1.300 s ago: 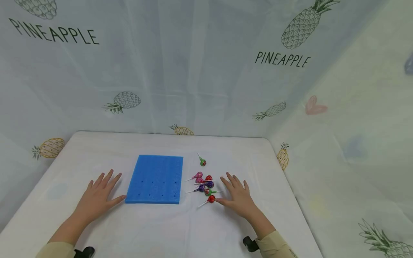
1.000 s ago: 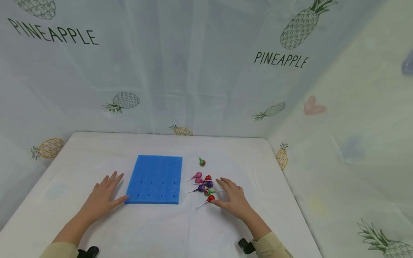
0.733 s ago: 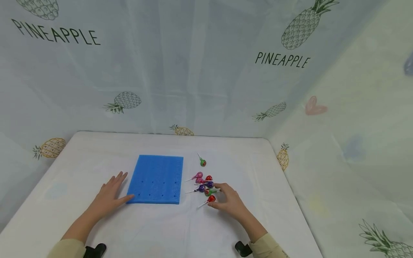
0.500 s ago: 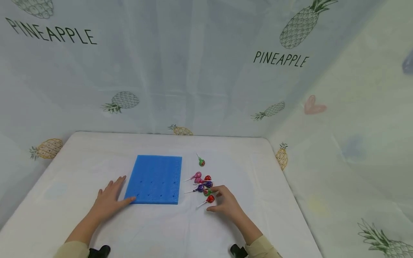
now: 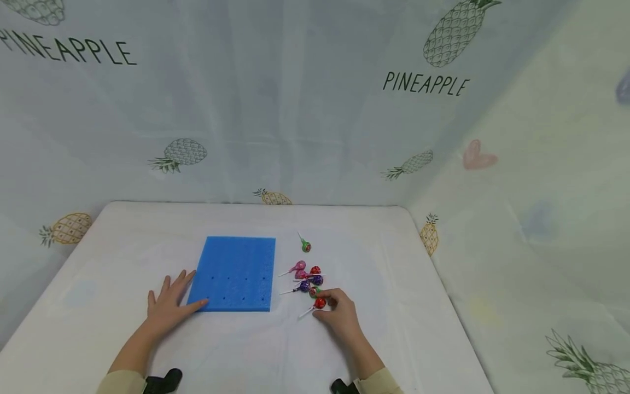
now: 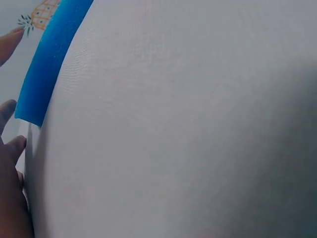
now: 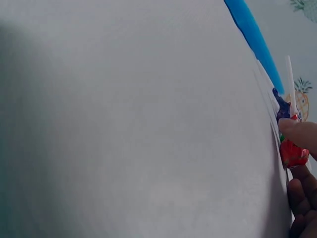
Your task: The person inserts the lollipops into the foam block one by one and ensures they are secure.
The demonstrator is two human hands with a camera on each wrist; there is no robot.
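Note:
My left hand (image 5: 166,311) lies spread at the left front corner of a blue foam board (image 5: 236,262), its thumb over the board's edge; a row of small holes shows in the board. In the left wrist view the board's thick side (image 6: 49,59) stands near the fingers. To the right of the board, my right hand (image 5: 342,317) pinches a red-wrapped lollipop (image 5: 320,302) between thumb and fingers. Its white stick (image 7: 291,84) points up in the right wrist view. Beside it lie purple lollipops (image 5: 304,286), a green lollipop (image 5: 313,291) partly behind the fingers, and pink ones (image 5: 299,265).
Another red lollipop (image 5: 315,270) lies in the pile, and a single green one (image 5: 306,247) lies farther back. All rest on a white-covered table (image 5: 221,350). A pineapple-print curtain (image 5: 246,109) hangs behind and along the right side.
My right hand has moved left and curled its fingers round the red lollipop. My left hand has slid right, bringing its thumb onto the board. The lollipops and board lie where they were.

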